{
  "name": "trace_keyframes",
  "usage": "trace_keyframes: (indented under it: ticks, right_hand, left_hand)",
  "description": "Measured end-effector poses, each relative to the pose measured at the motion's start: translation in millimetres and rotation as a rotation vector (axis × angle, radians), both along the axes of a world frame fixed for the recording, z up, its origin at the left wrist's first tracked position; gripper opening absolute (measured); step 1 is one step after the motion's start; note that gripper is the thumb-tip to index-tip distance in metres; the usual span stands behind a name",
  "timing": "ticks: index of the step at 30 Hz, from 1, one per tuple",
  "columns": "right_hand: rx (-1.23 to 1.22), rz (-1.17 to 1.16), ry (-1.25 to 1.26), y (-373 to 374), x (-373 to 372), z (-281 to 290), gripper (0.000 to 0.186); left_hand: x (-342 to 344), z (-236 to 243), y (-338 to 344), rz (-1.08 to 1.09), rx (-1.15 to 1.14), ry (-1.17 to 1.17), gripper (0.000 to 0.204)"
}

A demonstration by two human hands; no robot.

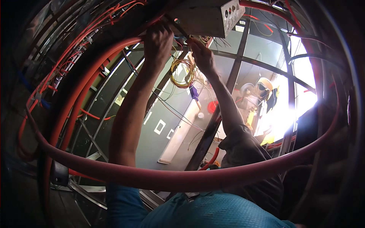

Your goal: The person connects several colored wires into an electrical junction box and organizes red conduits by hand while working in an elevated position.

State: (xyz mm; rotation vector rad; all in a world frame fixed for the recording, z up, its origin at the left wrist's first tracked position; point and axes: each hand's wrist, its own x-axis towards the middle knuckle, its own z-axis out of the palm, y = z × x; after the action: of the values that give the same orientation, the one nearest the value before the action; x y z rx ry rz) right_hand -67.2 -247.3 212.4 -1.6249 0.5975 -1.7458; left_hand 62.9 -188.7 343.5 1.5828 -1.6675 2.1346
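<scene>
My left hand (157,43) reaches up to the underside of a pale metal box (209,17), its fingers curled on something I cannot make out. My right hand (201,55) grips a dark rod-like piece (179,26) that slants up toward the box. Between my forearms hangs a coil of yellow and other thin wires (182,76), with loose wires trailing below it. A small purple item (194,92) is under the coil.
A thick red conduit (190,178) curves across in front of me. More orange tubes (81,93) and cables fill the left. Dark metal bars (239,57) form a grid over the room below, where assorted objects (262,87) lie beside a bright opening on the right.
</scene>
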Motion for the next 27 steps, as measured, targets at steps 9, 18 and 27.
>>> trace_keyframes:
  ticks: [9, 18, 27]
  right_hand:
    - [0.041, 0.030, -0.015, -0.6, -3.4, 1.9, 0.030]
    - [-0.035, 0.003, -0.007, 3.7, -7.0, -5.2, 0.031]
    - [0.068, -0.059, 0.109, 7.3, -7.4, 2.4, 0.027]
  left_hand:
    - [-2.8, 1.1, -2.9, -0.115, -0.111, -0.017, 0.032]
    - [-3.4, -3.4, -7.6, -0.068, -0.076, 0.126, 0.022]
    - [-4.3, -2.5, -6.4, 0.030, -0.026, 0.072, 0.015]
